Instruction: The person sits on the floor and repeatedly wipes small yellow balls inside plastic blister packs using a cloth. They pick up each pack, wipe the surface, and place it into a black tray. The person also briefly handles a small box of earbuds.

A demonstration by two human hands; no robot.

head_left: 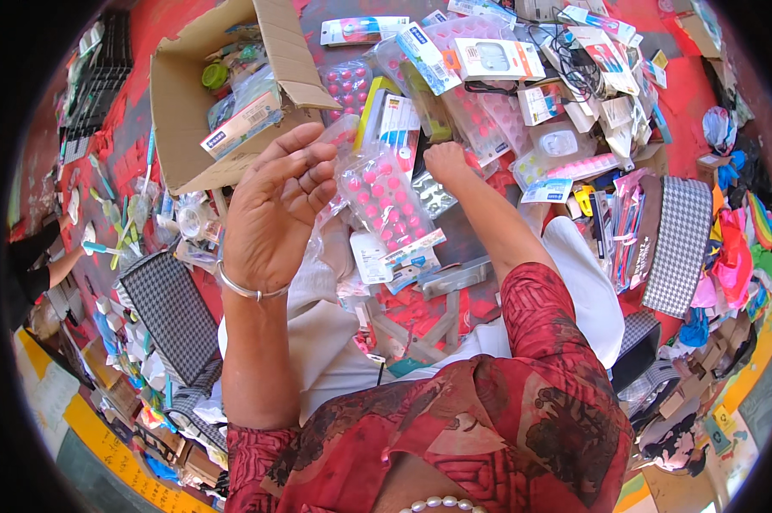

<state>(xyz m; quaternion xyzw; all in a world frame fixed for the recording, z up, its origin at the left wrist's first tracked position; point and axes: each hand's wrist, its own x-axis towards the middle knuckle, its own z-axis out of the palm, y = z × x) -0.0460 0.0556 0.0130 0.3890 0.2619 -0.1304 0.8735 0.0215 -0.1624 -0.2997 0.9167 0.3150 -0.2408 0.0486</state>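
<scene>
My left hand [283, 201] is raised beside the cardboard box [176, 154], fingers loosely bent and apart, with nothing visible in it. My right hand [448, 161] reaches into the middle of the pile, its fingers curled closed; whatever they hold is hidden. Between my hands lies a clear plastic blister tray with pink round pieces [386, 201]. A packet with blue and pink toothbrush-like items [399, 128] lies behind it. In front of the tray sits a blue and white card package [416, 256], next to a white card [370, 256].
Earphone-style white boxes [497, 60] and black cables [578, 64] heap up at the back right. Houndstooth cases [677, 244] stand on the right, another case [172, 312] on the left. Another person's hand [86, 239] is at far left by loose toothbrushes.
</scene>
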